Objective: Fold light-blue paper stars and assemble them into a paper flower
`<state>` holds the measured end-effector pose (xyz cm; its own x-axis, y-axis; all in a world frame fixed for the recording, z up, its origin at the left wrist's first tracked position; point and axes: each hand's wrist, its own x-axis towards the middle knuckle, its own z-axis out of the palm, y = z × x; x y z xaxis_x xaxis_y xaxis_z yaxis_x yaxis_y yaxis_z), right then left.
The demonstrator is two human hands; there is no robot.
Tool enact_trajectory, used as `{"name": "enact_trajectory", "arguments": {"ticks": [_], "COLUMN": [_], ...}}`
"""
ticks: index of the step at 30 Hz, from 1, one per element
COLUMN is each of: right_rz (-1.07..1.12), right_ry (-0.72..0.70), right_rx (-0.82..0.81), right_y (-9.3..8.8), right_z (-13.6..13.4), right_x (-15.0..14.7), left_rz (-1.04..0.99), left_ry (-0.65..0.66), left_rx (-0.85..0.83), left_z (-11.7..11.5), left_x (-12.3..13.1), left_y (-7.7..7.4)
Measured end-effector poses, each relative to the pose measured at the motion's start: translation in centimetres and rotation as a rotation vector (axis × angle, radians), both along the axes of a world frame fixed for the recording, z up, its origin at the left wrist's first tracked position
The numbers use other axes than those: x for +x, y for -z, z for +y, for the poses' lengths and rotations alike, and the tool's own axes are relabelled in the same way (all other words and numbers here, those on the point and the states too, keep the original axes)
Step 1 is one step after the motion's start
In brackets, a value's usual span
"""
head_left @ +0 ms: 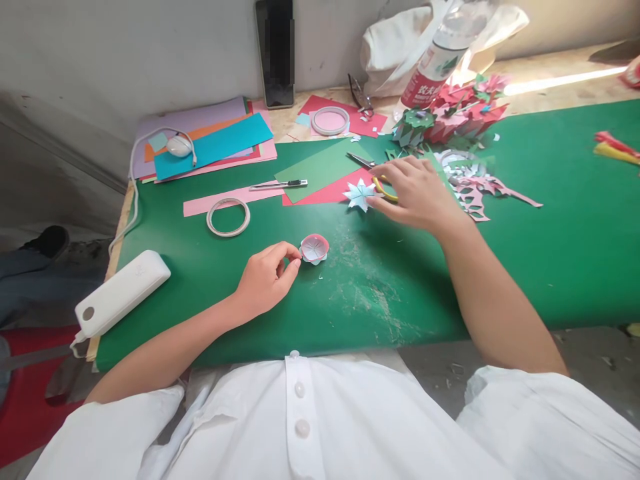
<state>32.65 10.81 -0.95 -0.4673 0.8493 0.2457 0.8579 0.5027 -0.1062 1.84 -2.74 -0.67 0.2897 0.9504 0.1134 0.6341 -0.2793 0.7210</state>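
My left hand (270, 275) is closed in a pinch at the left edge of a small paper flower cup (314, 249), white inside with a pinkish-red rim. My right hand (417, 193) reaches over the table with fingers stretched and apart. Its thumb tip is at the right edge of a light blue paper flower (359, 195) with pointed petals. Between thumb and index finger shows a yellow handle of the scissors (386, 189), whose blades point up and left. Green and red paper sheets lie beneath them.
A craft knife (279, 184) lies on a pink strip, near a tape roll (228, 217). Behind are coloured papers (215, 143), a phone (276, 53), a bottle (435, 70) and finished paper flowers (453, 113). Pink cut scraps (475, 197) lie right, a white power bank (123, 293) left.
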Motion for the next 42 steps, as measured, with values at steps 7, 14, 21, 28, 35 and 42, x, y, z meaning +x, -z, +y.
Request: {"name": "enact_trajectory", "arguments": {"ticks": [7,14,21,28,35,42], "right_rz": [0.020,0.509,0.993,1.262,1.253,1.183], "right_ry": [0.142,0.131,0.040,-0.057,-0.024,-0.126], "right_rx": [0.007,-0.077,-0.428,-0.890,-0.908,-1.010], "right_y": [2.0,1.6,-1.5,-2.5,-1.9,-1.2], "right_z": [-0.7,-0.5,-4.7,-10.6,-11.6,-11.9], "right_x": [-2.5,-2.6,-6.4,-10.7,-11.4,-11.3], "left_rz": [0.016,-0.012,-0.151,-0.340,-0.497,-0.398], "left_ry": [0.003,0.009,-0.077,-0.084,-0.010,-0.051], "left_rx": [0.009,0.046,0.061,0.004,-0.125,-0.116], "left_z": [0.0,0.0,0.1,-0.1,-0.1,-0.1], "left_x": [-0.1,-0.1,-0.1,-0.2,-0.7,-0.3], "left_y": [0.0,-0.1,-1.0,-1.5,-1.0,-1.3]}}
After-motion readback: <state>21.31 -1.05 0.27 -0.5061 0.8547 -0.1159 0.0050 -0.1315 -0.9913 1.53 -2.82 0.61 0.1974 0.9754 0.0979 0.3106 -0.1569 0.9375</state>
